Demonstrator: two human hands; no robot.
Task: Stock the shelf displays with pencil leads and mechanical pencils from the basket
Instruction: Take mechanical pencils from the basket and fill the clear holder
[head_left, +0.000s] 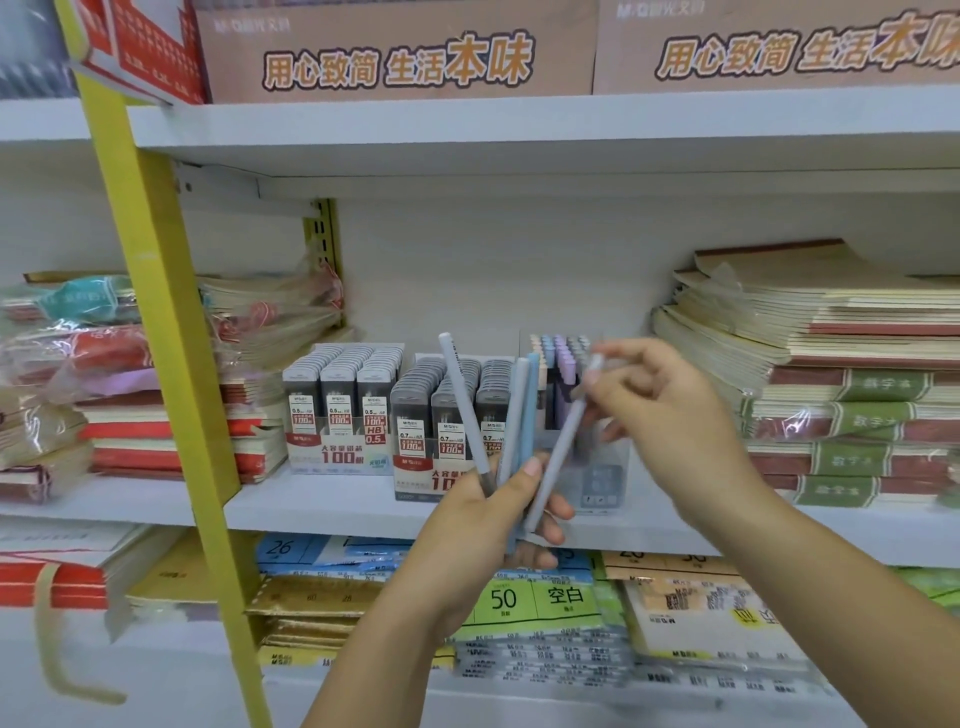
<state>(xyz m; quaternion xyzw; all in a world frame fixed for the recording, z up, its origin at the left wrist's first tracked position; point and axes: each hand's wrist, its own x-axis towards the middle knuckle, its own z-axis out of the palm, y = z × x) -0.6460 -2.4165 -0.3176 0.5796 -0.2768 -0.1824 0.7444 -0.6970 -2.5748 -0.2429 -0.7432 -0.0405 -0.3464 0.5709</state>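
My left hand (488, 525) grips a fanned bunch of pastel mechanical pencils (511, 410) by their lower ends, in front of the middle shelf. My right hand (660, 410) pinches the top of one grey-lilac pencil (563, 441) that slants down into that bunch. Behind the hands stands a clear pencil display (558, 364) holding several pastel pencils upright. To its left are two display boxes of pencil leads, one marked 0.5 (340, 410) and one marked 0.7 (447, 415), both full. The basket is out of view.
The white shelf (322, 499) carries stacks of notebooks at the left (156, 415) and at the right (831, 374). A yellow upright post (171, 322) slants across the left. Packs of paper (545, 603) lie on the shelf below. Cardboard boxes (395, 52) sit on top.
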